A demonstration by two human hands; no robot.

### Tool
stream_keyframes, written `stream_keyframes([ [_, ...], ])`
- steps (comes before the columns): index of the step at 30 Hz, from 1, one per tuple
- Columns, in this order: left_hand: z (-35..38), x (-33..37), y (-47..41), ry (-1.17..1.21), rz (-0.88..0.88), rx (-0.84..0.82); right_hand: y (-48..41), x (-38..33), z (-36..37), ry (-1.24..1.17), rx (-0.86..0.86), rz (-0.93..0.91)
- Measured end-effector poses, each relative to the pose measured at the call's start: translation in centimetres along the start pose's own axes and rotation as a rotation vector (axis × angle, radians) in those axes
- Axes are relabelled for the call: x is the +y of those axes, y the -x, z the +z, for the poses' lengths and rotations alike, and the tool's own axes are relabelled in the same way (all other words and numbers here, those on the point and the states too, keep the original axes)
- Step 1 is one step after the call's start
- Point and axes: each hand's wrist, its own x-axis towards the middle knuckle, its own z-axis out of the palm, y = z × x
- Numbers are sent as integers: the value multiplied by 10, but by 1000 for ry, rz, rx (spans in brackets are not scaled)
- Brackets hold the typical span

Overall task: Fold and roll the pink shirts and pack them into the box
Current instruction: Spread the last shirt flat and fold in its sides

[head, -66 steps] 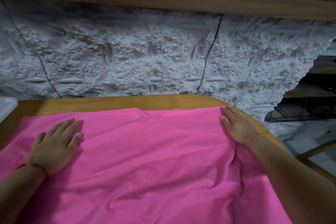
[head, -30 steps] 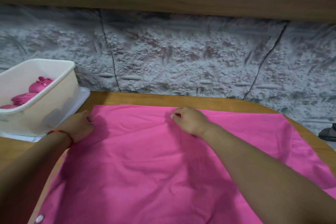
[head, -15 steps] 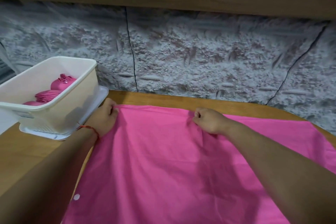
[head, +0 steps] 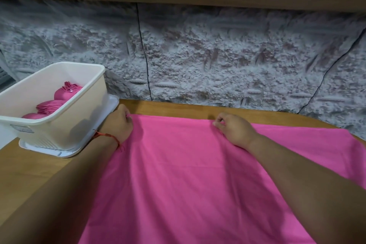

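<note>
A smooth pink shirt (head: 188,174) lies spread flat on the wooden table (head: 29,172). Left hand (head: 118,123) pinches its far left corner; right hand (head: 232,128) pinches the far edge mid-way. A cream plastic box (head: 65,123) holds rolled shirts (head: 59,99), below a rough grey stone-look wall (head: 217,55).

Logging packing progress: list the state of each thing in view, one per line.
pink shirt: spread flat on the table, far edge pinched
left hand: pinches the shirt's far left corner
right hand: pinches the shirt's far edge
box: open, on a white tray, partly filled
rolled shirts: rolled up, inside the box
</note>
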Motion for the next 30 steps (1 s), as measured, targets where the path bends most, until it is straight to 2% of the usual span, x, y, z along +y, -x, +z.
stream_keyframes([
  [5,-3,6,-21,-90,-80,-115,-17,1,-2,75,-47,39],
  [10,-5,9,-32,-153,-101,-206,-19,-2,1,143,-21,43],
  [20,2,-2,-21,167,-268,-81,-9,13,-11,199,-12,27],
  [26,-7,-7,-22,110,-303,-47,10,41,-15,152,141,47],
  [30,-4,-7,-22,11,-210,-31,14,49,-7,199,208,4],
])
